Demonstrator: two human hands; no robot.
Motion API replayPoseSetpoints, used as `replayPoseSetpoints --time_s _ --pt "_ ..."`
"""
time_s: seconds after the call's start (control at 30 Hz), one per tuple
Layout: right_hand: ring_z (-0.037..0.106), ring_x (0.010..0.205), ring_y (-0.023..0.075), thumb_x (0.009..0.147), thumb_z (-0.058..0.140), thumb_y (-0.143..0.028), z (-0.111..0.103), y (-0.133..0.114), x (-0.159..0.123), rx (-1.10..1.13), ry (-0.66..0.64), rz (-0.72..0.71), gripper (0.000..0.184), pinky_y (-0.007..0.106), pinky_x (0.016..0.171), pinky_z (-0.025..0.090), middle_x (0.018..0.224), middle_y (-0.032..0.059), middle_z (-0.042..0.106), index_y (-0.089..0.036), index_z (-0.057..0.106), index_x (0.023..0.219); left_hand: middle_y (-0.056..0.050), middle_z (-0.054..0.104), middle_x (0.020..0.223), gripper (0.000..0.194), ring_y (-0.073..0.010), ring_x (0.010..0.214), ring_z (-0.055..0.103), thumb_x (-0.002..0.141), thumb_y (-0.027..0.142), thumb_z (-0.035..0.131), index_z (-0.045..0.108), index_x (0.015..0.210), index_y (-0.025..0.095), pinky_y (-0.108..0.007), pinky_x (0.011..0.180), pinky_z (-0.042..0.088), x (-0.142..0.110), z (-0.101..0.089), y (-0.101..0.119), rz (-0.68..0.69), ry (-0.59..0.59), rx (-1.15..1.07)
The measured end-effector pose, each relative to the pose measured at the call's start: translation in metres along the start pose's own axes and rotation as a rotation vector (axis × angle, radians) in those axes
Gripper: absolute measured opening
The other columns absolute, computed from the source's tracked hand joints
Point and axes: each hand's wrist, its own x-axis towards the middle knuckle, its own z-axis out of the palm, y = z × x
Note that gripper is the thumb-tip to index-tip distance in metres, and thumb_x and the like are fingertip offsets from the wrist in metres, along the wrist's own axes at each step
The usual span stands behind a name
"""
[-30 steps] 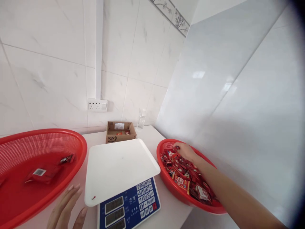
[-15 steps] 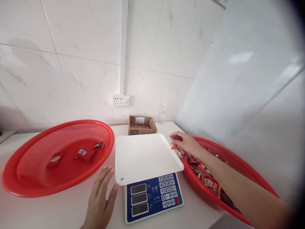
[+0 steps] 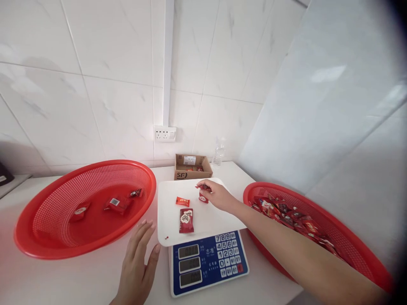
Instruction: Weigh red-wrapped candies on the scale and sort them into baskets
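A digital scale [image 3: 210, 264] with a blue keypad panel stands on the table, its white weighing tray [image 3: 216, 220] above. On the tray lie a large dark red snack packet [image 3: 186, 220] and a small orange-red wrapped candy [image 3: 182, 201]. Over the tray's back right, my right hand [image 3: 219, 195] has its fingers closed on a red-wrapped candy [image 3: 202, 187]. Another small red packet [image 3: 203, 198] shows just under those fingers; whether it touches the tray is unclear. My left hand [image 3: 137, 258] is open and holds nothing, fingers spread beside the tray's left front corner.
A red mesh basket [image 3: 34, 250] with a few packets sits on the left. On the right, another red basket [image 3: 257, 190] holds many wrapped candies. Behind the scale are a cardboard box [image 3: 190, 174] and a clear plastic bottle [image 3: 219, 153]. A wall socket [image 3: 165, 134] is above.
My right hand has moved left from the right basket's edge to over the tray. Several packets now lie on the formerly bare tray. My left hand keeps about the same place.
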Motion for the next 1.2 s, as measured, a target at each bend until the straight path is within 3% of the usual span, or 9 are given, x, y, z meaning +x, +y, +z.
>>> replayPoseSetpoints --time_s 0.23,0.47,0.53,0.6,0.67,0.7,0.9,1.1,1.2 --pt "0.061 0.090 0.0156 0.082 0.050 -0.016 -0.005 0.001 -0.013 0.007 -0.049 0.058 0.023 0.033 0.083 0.048 0.105 0.0063 0.066 -0.018 0.058 0.104 -0.014 0.052 0.130 0.043 -0.0260 0.125 0.046 0.091 0.026 0.045 0.040 0.133 0.020 -0.042 0.097 0.046 -0.001 0.002 -0.002 -0.004 0.000 -0.002" --pt "0.062 0.096 0.0177 0.086 0.048 -0.019 0.002 -0.004 -0.017 -0.127 -0.119 0.063 0.030 0.034 0.086 0.048 0.117 0.0095 0.061 -0.020 0.053 0.116 -0.013 0.053 0.129 0.040 -0.0261 0.124 0.047 0.093 0.030 0.043 0.042 0.132 0.021 -0.043 0.096 0.047 -0.002 0.003 -0.003 -0.022 -0.002 -0.003" --pt "0.060 0.103 0.0192 0.086 0.050 -0.021 0.003 -0.006 -0.016 -0.184 -0.124 0.004 0.033 0.036 0.091 0.046 0.130 0.0099 0.053 -0.022 0.053 0.118 -0.013 0.052 0.130 0.041 -0.0260 0.124 0.047 0.093 0.030 0.043 0.041 0.132 0.021 -0.043 0.096 0.047 -0.002 0.004 -0.003 -0.023 -0.002 0.000" --pt "0.053 0.116 0.0225 0.084 0.054 -0.025 0.004 -0.007 -0.015 -0.248 -0.131 -0.052 0.042 0.040 0.097 0.042 0.147 0.0093 0.034 -0.025 0.050 0.125 -0.013 0.052 0.130 0.041 -0.0260 0.124 0.047 0.093 0.030 0.043 0.041 0.132 0.021 -0.042 0.095 0.047 -0.001 0.004 -0.003 -0.026 0.000 0.005" --pt "0.048 0.123 0.0256 0.083 0.057 -0.030 0.004 -0.007 -0.016 -0.294 -0.152 -0.032 0.053 0.042 0.099 0.040 0.155 0.0089 0.017 -0.027 0.042 0.135 -0.013 0.053 0.129 0.040 -0.0258 0.124 0.047 0.093 0.030 0.043 0.041 0.132 0.021 -0.042 0.095 0.047 -0.001 0.004 -0.003 -0.023 0.003 0.006" --pt "0.048 0.123 0.0263 0.084 0.056 -0.031 0.004 -0.006 -0.016 -0.307 -0.166 -0.004 0.057 0.042 0.099 0.041 0.155 0.0097 0.016 -0.026 0.039 0.138 -0.013 0.053 0.129 0.040 -0.0257 0.124 0.047 0.092 0.030 0.043 0.042 0.132 0.021 -0.042 0.095 0.047 -0.001 0.004 -0.003 -0.019 0.006 0.006" --pt "0.049 0.122 0.0274 0.089 0.046 -0.036 0.001 0.000 -0.036 -0.386 -0.242 0.095 0.056 0.043 0.100 0.039 0.138 0.0142 0.048 -0.016 0.036 0.141 -0.014 0.052 0.129 0.040 -0.0258 0.124 0.047 0.093 0.029 0.043 0.041 0.132 0.020 -0.043 0.095 0.048 -0.003 0.005 -0.004 -0.020 -0.010 0.019" --pt "0.052 0.120 0.0291 0.091 0.043 -0.038 0.000 -0.016 -0.058 -0.550 -0.323 0.016 0.048 0.046 0.096 0.044 0.136 0.0110 0.052 -0.019 0.046 0.135 -0.014 0.053 0.127 0.040 -0.0245 0.125 0.046 0.092 0.026 0.044 0.041 0.132 0.019 -0.041 0.096 0.047 -0.001 0.004 -0.002 -0.013 0.002 0.007" --pt "0.044 0.128 0.0298 0.093 0.040 -0.040 -0.003 -0.036 -0.059 -0.616 -0.236 -0.082 0.051 0.049 0.100 0.042 0.142 0.0128 0.045 -0.019 0.040 0.140 -0.014 0.054 0.126 0.041 -0.0245 0.125 0.046 0.092 0.024 0.044 0.041 0.132 0.019 -0.042 0.099 0.046 0.001 0.001 0.000 -0.010 0.001 -0.009"
